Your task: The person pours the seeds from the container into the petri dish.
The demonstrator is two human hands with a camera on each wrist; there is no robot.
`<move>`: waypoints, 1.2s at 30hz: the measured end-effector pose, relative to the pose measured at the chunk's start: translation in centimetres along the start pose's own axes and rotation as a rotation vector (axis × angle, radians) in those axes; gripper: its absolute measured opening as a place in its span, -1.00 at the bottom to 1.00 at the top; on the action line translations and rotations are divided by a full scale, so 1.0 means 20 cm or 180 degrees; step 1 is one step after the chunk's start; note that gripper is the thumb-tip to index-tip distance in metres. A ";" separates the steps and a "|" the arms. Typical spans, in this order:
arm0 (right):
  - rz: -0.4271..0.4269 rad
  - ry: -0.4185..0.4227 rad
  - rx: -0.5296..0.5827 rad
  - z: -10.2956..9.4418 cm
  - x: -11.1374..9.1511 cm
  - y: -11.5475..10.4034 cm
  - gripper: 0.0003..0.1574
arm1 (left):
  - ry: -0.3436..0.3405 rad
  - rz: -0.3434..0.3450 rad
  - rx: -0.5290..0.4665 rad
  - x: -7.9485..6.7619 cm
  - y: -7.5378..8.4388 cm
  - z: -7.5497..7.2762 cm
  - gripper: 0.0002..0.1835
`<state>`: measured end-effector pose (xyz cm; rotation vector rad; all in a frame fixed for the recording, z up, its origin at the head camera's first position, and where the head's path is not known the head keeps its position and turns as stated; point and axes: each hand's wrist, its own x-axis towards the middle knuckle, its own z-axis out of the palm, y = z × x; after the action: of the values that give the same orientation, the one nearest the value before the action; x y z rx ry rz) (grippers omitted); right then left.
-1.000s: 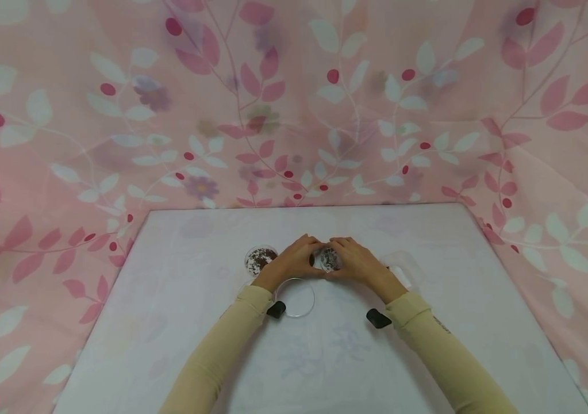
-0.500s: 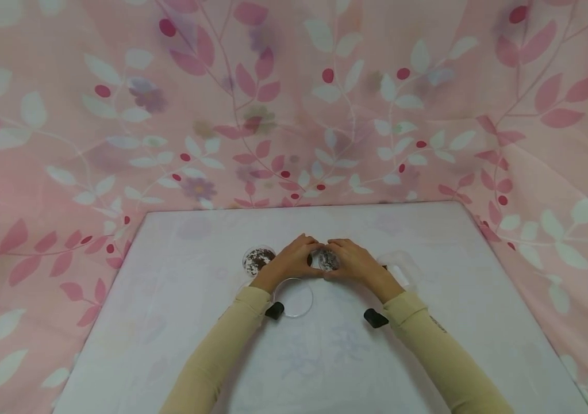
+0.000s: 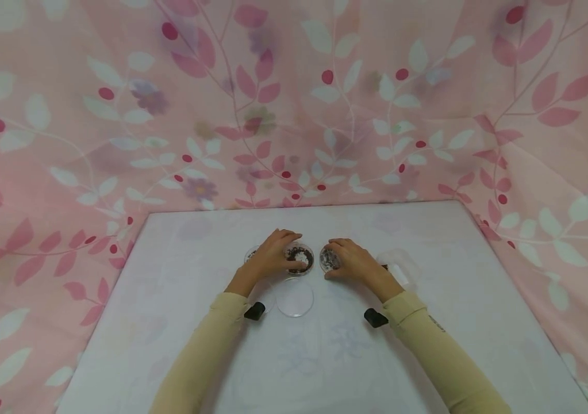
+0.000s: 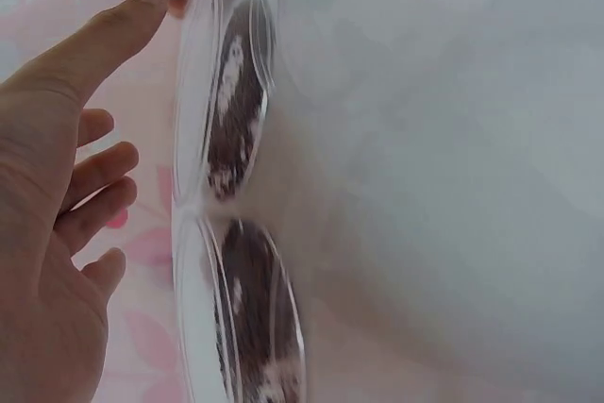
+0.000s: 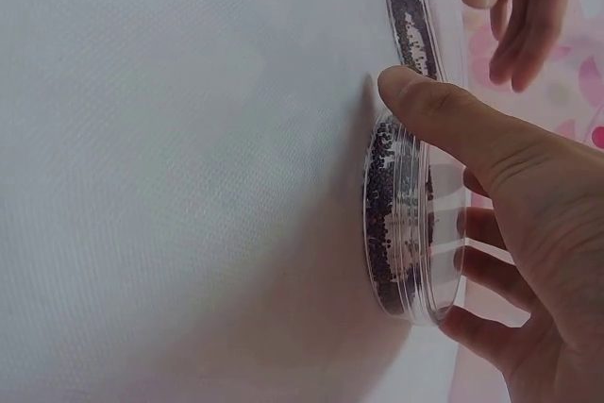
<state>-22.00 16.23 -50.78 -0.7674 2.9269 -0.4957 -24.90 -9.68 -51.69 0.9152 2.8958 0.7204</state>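
Note:
In the head view, my right hand [image 3: 356, 261] grips a clear round petri dish [image 3: 329, 260] holding dark granules, its thumb on the near side and fingers on the far side. The right wrist view shows a clear lid over this dish [image 5: 392, 224]. My left hand [image 3: 269, 257], fingers spread and loosely bent, hovers over a second petri dish [image 3: 302, 253] with dark granules. In the left wrist view the left fingers [image 4: 99, 172] stand apart from the dishes. A third petri dish [image 3: 250, 253] is mostly hidden behind the left hand.
Nearer the person lie a clear round lid [image 3: 295, 299] and another clear disc [image 3: 265, 297] beside the left wrist. A clear plastic container [image 3: 408, 269] sits right of the right hand. Floral cloth [image 3: 294, 115] hangs behind the white table [image 3: 325, 368].
My left hand has moved left, away from the right hand and its dish, uncovering the middle dish. The right hand stays at its dish.

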 end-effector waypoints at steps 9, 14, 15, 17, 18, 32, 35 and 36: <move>0.0022 0.0013 0.0057 0.00 -0.01 -0.01 -0.06 | -0.0075 -0.0144 -0.0090 -0.11 -0.07 0.01 0.01; 0.0106 -0.0070 0.0115 0.00 -0.01 -0.01 -0.06 | -0.0197 -0.0171 -0.0075 -0.11 -0.05 0.02 0.03; 0.0113 -0.0077 0.0111 0.00 -0.01 -0.01 -0.05 | -0.0212 -0.0180 -0.0079 -0.11 -0.05 0.02 0.04; 0.0119 -0.0079 0.0106 0.00 -0.01 -0.01 -0.05 | -0.0241 -0.0217 -0.0058 -0.10 -0.04 0.02 0.04; 0.0118 -0.0075 0.0102 0.00 -0.01 -0.01 -0.05 | -0.0249 -0.0214 -0.0047 -0.09 -0.04 0.02 0.05; 0.0134 -0.0018 0.0108 0.02 -0.01 0.00 -0.05 | -0.0134 -0.0196 -0.0042 -0.08 -0.10 0.03 0.05; 0.0143 0.0015 0.0132 0.02 -0.01 0.00 -0.05 | -0.0156 -0.0236 -0.0104 -0.09 -0.11 0.02 0.04; 0.0149 0.0014 0.0129 0.02 0.00 0.00 -0.05 | -0.0166 -0.0254 -0.0110 -0.09 -0.11 0.02 0.04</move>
<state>-21.86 16.16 -51.20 -0.6921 2.9216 -0.5516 -24.61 -12.04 -53.30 0.7977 2.8466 0.7267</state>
